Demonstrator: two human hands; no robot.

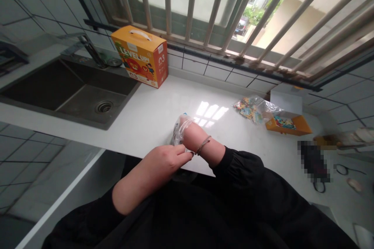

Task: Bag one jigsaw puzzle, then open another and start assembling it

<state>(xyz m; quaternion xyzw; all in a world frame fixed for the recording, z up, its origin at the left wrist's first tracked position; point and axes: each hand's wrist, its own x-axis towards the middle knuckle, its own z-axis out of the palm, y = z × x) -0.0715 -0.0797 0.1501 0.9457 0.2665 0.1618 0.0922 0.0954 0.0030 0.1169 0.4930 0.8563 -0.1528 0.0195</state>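
A clear plastic bag [176, 135] sits at the front edge of the white counter. My left hand [168, 159] has its fingers closed at the near side of the bag's mouth, gripping the plastic. Up to about the wrist, my right hand [189, 131] reaches into the bag, with crinkled film over it. Its fingers are hidden, so whether they hold anything does not show. A bit of blue is visible at the bag's far end; what it belongs to is unclear.
An orange "LEVEL UP!" box [139, 56] stands beside the sink [66, 118]. To the right lie a clear bag of colourful pieces [248, 109] and an open orange box [302, 124] with striped pieces inside. A dark blurred-out object [314, 161] lies farther right. Window bars line the back.
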